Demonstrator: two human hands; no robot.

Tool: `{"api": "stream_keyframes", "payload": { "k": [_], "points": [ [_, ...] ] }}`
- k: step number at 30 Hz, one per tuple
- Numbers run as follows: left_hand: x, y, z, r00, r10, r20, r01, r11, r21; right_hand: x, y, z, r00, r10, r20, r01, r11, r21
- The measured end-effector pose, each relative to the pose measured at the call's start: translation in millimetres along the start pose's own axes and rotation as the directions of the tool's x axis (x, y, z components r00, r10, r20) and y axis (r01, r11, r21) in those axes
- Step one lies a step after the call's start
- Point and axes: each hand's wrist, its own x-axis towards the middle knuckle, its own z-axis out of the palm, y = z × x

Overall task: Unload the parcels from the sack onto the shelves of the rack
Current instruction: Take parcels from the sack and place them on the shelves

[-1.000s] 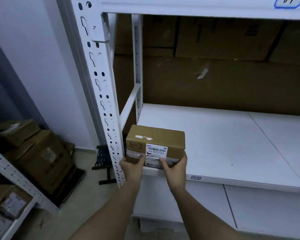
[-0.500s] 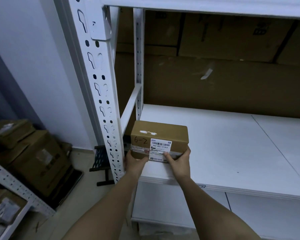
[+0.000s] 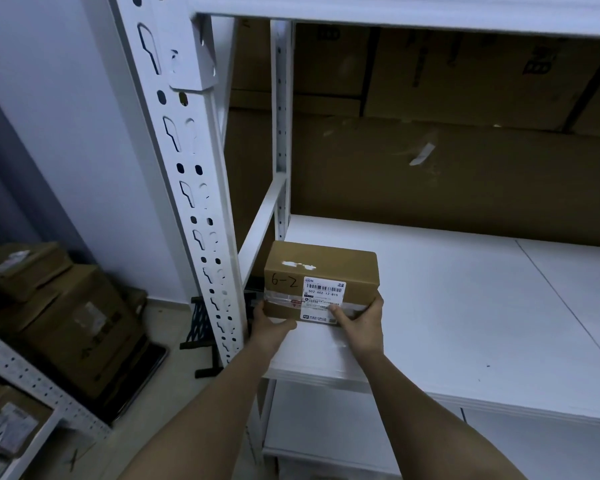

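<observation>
- a brown cardboard parcel (image 3: pixel 321 280), marked "6-2" by hand and carrying a white barcode label (image 3: pixel 323 297), is sitting at the front left corner of the white shelf (image 3: pixel 465 306) of the rack.
- the left hand (image 3: pixel 269 325) is gripping the parcel's lower left corner, thumb lying under its front edge.
- the right hand (image 3: pixel 361 322) is gripping the lower right corner, thumb pressing on the label.
- the perforated white upright (image 3: pixel 187 188) is standing just left of the parcel.
- large cardboard sheets (image 3: pixel 430 168) are lining the back of the rack.
- stacked cartons (image 3: pixel 66 317) are resting on the floor, well to the left.
</observation>
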Motion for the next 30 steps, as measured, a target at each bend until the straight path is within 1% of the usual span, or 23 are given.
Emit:
{"api": "stream_keyframes", "payload": {
  "k": [4,8,10,12,15,17,19,22,23,25,27,30],
  "points": [
    [3,1,0,1.0,-0.016,0.008,0.016,1.0,0.01,0,-3,0,1.0,0.001,0.006,-0.001,1.0,0.009],
    [2,3,-1,0.999,-0.031,0.026,0.03,0.999,0.044,-3,-9,0,0.999,0.045,0.023,-0.045,0.999,0.019],
    [2,1,0,0.999,-0.046,0.003,0.046,0.997,0.062,-3,-5,0,0.998,0.059,0.005,-0.059,0.998,0.019],
    [-1,0,3,0.998,-0.059,-0.015,0.06,0.997,0.044,2,9,-1,0.996,0.086,-0.005,-0.086,0.996,0.021],
    [-10,0,5,0.995,-0.085,-0.051,0.089,0.993,0.077,-10,3,-6,0.989,0.146,-0.001,-0.146,0.987,-0.064],
    [-15,-1,4,0.995,-0.097,-0.01,0.097,0.987,0.128,-23,-3,-8,0.981,0.189,-0.038,-0.192,0.971,-0.141],
    [-18,-4,3,0.991,-0.118,0.065,0.102,0.973,0.209,-37,-7,-12,0.973,0.218,-0.072,-0.229,0.946,-0.229],
    [-29,-1,6,0.971,-0.117,0.211,0.034,0.932,0.36,-55,-11,-19,0.972,0.215,-0.098,-0.236,0.9,-0.366],
    [-34,1,7,0.968,-0.105,0.228,0.005,0.915,0.402,-62,-11,-22,0.973,0.2,-0.113,-0.229,0.89,-0.394],
    [-39,4,12,0.965,-0.041,0.26,-0.098,0.862,0.498,-73,-9,-28,0.975,0.192,-0.113,-0.222,0.876,-0.427],
    [-45,5,23,0.956,0.01,0.295,-0.174,0.825,0.538,-85,-7,-39,0.971,0.212,-0.112,-0.239,0.87,-0.431],
    [-60,4,44,0.936,0.025,0.35,-0.226,0.806,0.547,-98,-2,-63,0.965,0.227,-0.13,-0.261,0.871,-0.416]
  ]
}}
